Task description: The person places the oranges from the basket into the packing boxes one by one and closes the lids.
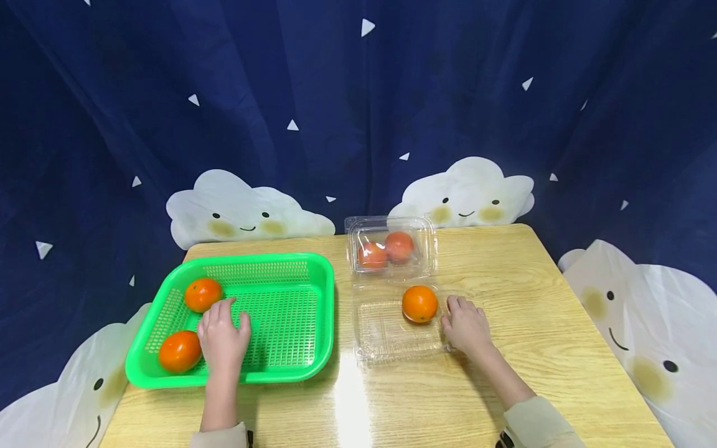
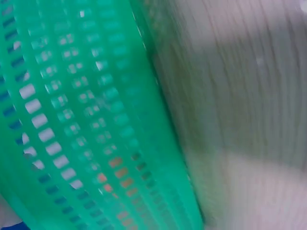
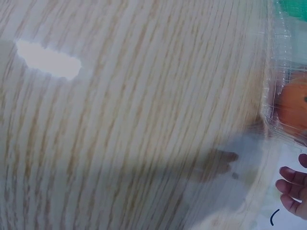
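In the head view my left hand (image 1: 223,339) is over the green basket (image 1: 323,311), fingers loosely bent and thumb apart, close beside two orange-red round fruits: a rear one (image 1: 203,294) and a front one (image 1: 180,351). A clear plastic clamshell box (image 1: 372,348) lies spread out right of the basket. One orange fruit (image 1: 420,304) rests in its front half; two redder fruits (image 1: 399,246) show through the clear rear half. My right hand (image 1: 467,325), relaxed, is at the box's right edge. Its fingers (image 3: 290,191) also show in the right wrist view, near the box.
The wooden table (image 1: 560,373) carries the basket at its left and the box in the middle. Behind and around it hangs a dark blue curtain (image 1: 313,74) with white clouds. In the left wrist view the basket's slotted wall (image 2: 153,158) is close to the camera.
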The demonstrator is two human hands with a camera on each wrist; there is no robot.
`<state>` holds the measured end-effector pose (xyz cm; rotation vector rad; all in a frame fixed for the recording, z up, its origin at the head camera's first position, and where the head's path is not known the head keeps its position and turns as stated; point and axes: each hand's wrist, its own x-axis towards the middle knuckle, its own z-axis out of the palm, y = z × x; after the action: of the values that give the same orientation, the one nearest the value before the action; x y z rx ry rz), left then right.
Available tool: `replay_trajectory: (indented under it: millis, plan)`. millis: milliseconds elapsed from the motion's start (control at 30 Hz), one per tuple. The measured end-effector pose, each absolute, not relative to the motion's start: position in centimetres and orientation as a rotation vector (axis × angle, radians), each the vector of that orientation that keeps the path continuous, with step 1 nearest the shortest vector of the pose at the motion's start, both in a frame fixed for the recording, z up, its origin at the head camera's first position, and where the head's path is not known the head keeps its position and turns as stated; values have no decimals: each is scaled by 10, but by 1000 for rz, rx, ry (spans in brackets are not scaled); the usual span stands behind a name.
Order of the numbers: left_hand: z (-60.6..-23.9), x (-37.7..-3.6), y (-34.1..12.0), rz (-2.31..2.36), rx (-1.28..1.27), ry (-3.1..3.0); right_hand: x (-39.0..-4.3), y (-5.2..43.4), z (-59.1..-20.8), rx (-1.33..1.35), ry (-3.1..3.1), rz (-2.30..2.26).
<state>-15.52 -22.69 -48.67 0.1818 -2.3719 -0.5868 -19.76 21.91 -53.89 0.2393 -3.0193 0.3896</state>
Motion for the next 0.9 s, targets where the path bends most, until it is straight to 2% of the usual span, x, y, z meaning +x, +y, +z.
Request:
replay_trajectory:
  millis: [533, 900]
  plan:
    - [-491, -138, -277, -576, 470, -2453, -197, 219, -539, 235, -3021, 390]
    - [-495, -133, -292, -614, 626, -2590, -198, 219, -539, 232, -3028, 394]
